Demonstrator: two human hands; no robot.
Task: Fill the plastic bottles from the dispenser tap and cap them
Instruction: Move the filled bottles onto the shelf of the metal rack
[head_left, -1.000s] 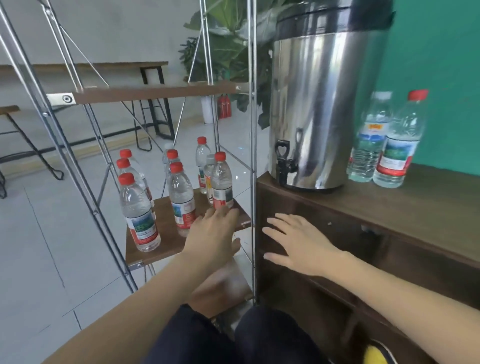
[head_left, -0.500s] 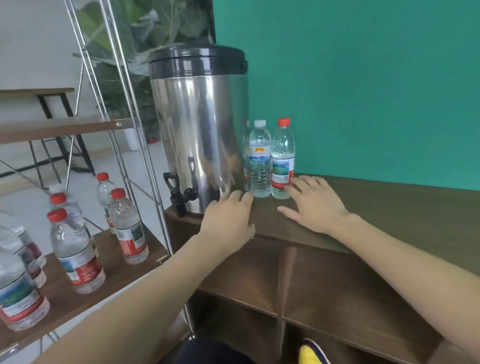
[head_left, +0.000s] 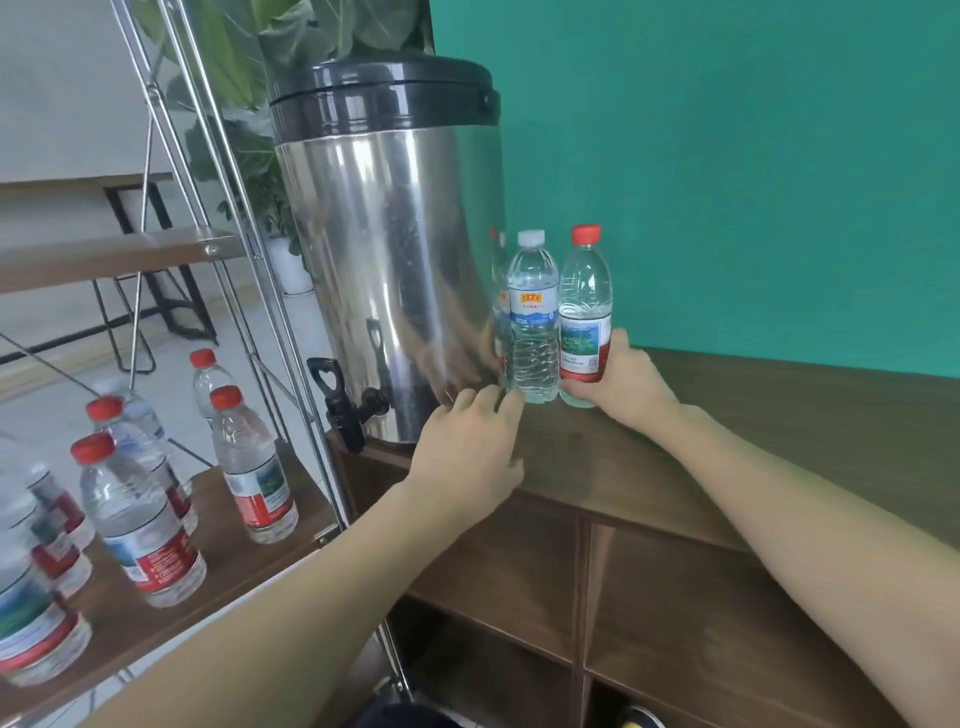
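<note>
1. Since half a second ago, both hands have slid forward along the cabinet top: the right hand (head_left: 621, 376) now wraps its fingers around the base of the red-capped bottle (head_left: 585, 317), and the left hand (head_left: 467, 452) lies flat, fingers loosely spread and holding nothing, its fingertips just touching the foot of the white-capped bottle (head_left: 532, 317).
2. Both bottles stand upright, side by side and touching, just right of the dispenser (head_left: 395, 249). Both are clear plastic with caps on; the white-capped one has a blue and white label, the red-capped one a red and green label.
3. How much liquid either bottle holds cannot be told.
4. A steel body and black lid make up the dispenser; its black tap (head_left: 340, 400) juts over the cabinet's left edge.
5. More red-capped bottles (head_left: 140, 525) stand on a lower wooden shelf (head_left: 244, 571) in a metal-framed rack at left.
6. Dark brown wood forms the cabinet (head_left: 727, 441), with open compartments below. Behind it is a teal wall (head_left: 727, 156); a leafy plant (head_left: 270, 62) rises behind the rack.
</note>
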